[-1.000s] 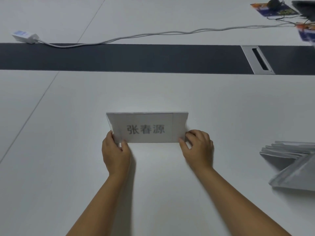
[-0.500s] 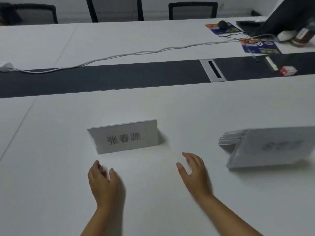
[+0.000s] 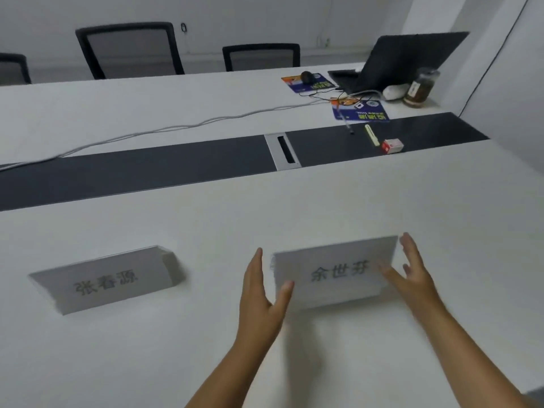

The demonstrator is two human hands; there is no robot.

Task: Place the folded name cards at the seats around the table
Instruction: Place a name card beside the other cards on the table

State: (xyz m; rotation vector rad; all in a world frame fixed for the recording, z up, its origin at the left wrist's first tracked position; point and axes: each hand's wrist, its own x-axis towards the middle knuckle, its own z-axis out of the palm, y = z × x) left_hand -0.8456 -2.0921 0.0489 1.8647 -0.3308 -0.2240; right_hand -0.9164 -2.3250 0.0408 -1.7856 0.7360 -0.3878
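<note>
A folded white name card (image 3: pixel 106 279) with dark printed characters stands alone on the white table (image 3: pixel 323 207), at the left. To its right is the stack of folded name cards (image 3: pixel 335 272), its front face showing other characters. My left hand (image 3: pixel 262 301) is at the stack's left end, fingers spread, thumb near the lower left corner. My right hand (image 3: pixel 412 275) is at the stack's right end, fingers apart. Both hands flank the stack; neither is closed on it. The image is motion-blurred.
A dark strip (image 3: pixel 147 169) with a metal cable slot (image 3: pixel 284 151) runs across the table. Beyond it lie a white cable (image 3: pixel 176 128), laptop (image 3: pixel 394 63), mouse pads (image 3: pixel 360 111), jar (image 3: pixel 419 88), pens and a small red box (image 3: pixel 393 146). Office chairs (image 3: pixel 129 50) stand at the far side.
Both hands let go of the first card, which now stands at the left. The view swung right, and my hands moved to either end of the card stack.
</note>
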